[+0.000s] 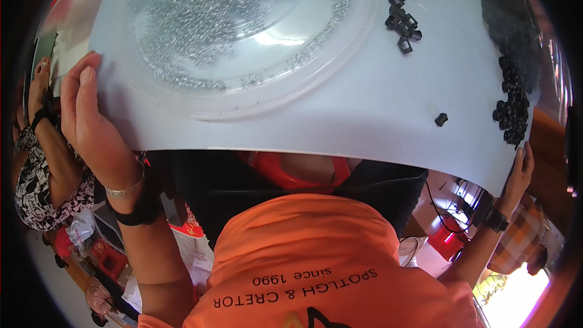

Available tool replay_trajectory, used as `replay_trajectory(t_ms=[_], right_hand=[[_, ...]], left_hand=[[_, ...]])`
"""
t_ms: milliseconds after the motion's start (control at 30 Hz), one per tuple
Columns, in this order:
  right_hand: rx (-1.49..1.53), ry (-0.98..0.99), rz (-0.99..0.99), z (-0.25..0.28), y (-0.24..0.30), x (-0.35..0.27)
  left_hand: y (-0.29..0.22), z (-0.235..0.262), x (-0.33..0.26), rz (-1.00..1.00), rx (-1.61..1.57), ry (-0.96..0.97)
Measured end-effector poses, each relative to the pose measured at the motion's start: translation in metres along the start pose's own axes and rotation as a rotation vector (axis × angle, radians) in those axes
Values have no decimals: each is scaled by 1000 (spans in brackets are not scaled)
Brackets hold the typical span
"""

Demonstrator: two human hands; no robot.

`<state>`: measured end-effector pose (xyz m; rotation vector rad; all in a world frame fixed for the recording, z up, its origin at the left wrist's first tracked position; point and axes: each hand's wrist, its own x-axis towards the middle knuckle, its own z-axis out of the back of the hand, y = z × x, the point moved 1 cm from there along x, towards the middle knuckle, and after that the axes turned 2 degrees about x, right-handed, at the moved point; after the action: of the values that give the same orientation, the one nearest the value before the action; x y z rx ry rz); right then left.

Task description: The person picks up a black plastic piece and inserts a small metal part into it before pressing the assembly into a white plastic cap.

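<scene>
A large white board (364,115) fills the upper part of the view. My left hand (91,115) grips its left edge, and my right hand (521,170) holds its right front corner. On the board stands a wide clear plastic bowl (255,79) with many tiny silvery pieces inside. Small black plastic parts (404,21) lie heaped at the top middle, and more black parts (513,109) pile along the right edge. One black part (441,119) lies alone near the front. Both wrists wear black bands, and the left also has a thin bracelet.
Under the board a red stool (291,173) and dark cloth show above my orange shirt (316,255). Another person in black-and-white patterned clothes (36,188) is at the far left, one arm raised. Red items, papers and cables lie on the floor at both sides.
</scene>
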<state>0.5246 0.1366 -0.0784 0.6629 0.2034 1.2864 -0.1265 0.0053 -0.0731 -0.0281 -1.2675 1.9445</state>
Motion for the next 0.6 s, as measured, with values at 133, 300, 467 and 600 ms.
replay_trajectory(t_ms=[133, 300, 467, 600], right_hand=[[-5, 4, 41, 0, -10, 8], [-9, -14, 65, 1, -14, 9], [-97, -27, 101, 3, -10, 7], [-106, -35, 137, 1, -14, 10]], left_hand=[[-1, 1, 1, -3, -54, -36], [5, 0, 3, -32, -79, -31], [11, 0, 3, 5, -34, -33], [9, 2, 3, -7, 31, -53]])
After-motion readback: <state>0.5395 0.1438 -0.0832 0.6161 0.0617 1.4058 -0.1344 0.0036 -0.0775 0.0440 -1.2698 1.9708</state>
